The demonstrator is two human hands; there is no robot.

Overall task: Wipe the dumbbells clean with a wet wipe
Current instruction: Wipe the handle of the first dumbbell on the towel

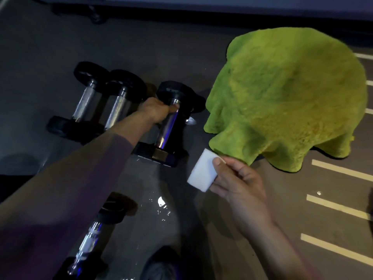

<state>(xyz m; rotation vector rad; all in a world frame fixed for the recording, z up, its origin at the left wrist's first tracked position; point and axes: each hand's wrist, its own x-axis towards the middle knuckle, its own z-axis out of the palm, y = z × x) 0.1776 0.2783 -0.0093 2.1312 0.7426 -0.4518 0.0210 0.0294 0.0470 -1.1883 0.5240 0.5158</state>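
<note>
Left grip: we see our left hand (155, 112) curled round the shiny handle of the nearest dumbbell (168, 126), close to its far head.
Right grip: our right hand (240, 186) pinches a folded white wipe (201, 172) between thumb and fingers, held above the floor (50, 47), just right of that dumbbell's near head and apart from it.
Dumbbells: two more dumbbells (101, 104) lie side by side on the floor just left of the gripped one; a fourth dumbbell (94, 233) lies nearer us, partly hidden by the left sleeve (66, 188).
Containers: we can make out none in this view.
Green cloth: a fuzzy green cloth (288, 98) is draped over something hidden; its near edge is just beyond the wipe.
Room to move: bare floor opens behind the dumbbells; pale stripes (341, 207) mark the floor at right; a wet glint (161, 203) shows between the hands.
</note>
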